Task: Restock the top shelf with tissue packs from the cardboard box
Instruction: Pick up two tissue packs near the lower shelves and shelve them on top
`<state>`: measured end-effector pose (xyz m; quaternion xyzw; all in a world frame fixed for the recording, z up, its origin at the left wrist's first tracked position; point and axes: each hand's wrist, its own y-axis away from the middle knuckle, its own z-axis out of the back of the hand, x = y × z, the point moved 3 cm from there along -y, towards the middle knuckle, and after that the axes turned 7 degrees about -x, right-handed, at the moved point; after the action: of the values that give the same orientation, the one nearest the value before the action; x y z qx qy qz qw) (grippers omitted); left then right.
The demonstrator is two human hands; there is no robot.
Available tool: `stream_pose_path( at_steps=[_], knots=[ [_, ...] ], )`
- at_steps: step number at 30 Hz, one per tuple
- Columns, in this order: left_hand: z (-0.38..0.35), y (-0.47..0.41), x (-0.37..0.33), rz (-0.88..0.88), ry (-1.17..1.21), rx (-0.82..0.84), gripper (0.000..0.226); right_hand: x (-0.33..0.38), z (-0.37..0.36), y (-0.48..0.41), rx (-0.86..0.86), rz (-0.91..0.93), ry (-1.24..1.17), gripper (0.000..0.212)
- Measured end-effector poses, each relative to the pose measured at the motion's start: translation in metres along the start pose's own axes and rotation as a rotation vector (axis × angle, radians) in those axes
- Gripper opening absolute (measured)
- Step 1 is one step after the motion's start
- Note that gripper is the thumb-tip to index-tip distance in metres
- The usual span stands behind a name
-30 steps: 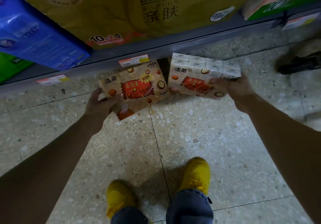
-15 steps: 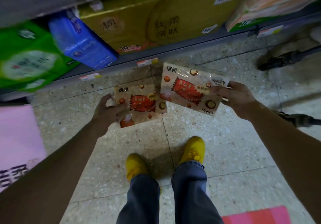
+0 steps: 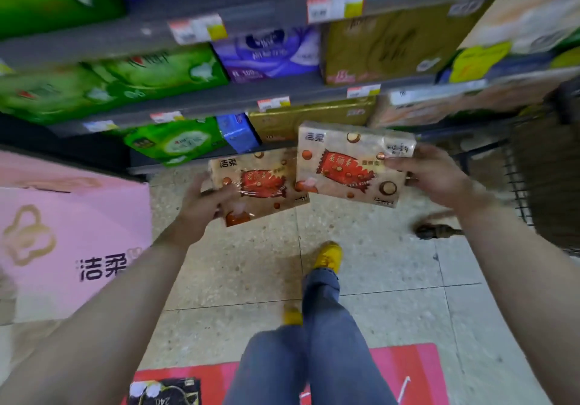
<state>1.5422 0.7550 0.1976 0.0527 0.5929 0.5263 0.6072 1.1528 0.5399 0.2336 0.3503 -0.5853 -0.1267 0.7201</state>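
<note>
I hold two beige tissue packs printed with a red candy picture. My left hand (image 3: 204,206) grips the left tissue pack (image 3: 260,184) by its left edge. My right hand (image 3: 433,175) grips the right tissue pack (image 3: 348,162) by its right edge, a little higher than the other. Both packs hang in front of the lower shelves, above the floor. A pink cardboard box (image 3: 72,232) stands at my left. The top shelf is not in view.
Grey shelf rails (image 3: 251,97) carry green, purple, blue and gold tissue bundles. A dark wire basket (image 3: 549,178) stands at the right. A red box (image 3: 408,370) lies on the speckled tile floor by my feet in yellow shoes.
The view has tilted upward and more shelf levels show. Both hands have risen with their packs. My legs are now in mid-step, and the pink box is closer at left.
</note>
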Motion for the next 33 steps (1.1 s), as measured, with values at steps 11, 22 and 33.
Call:
stream_pose_path(
  at_steps=[11,22,33],
  knots=[
    [0.1,0.231,-0.084,-0.336,0.193,0.018,0.071,0.132,0.008,0.245,-0.031,0.306,-0.091,0.038],
    [0.13,0.37,-0.166,-0.546,0.331,0.071,0.06,0.226,0.033,0.414,-0.071,0.549,-0.076,0.05],
    [0.126,0.471,-0.289,-0.749,0.439,0.097,0.075,0.354,0.081,0.494,-0.041,0.845,-0.091,0.017]
  ],
)
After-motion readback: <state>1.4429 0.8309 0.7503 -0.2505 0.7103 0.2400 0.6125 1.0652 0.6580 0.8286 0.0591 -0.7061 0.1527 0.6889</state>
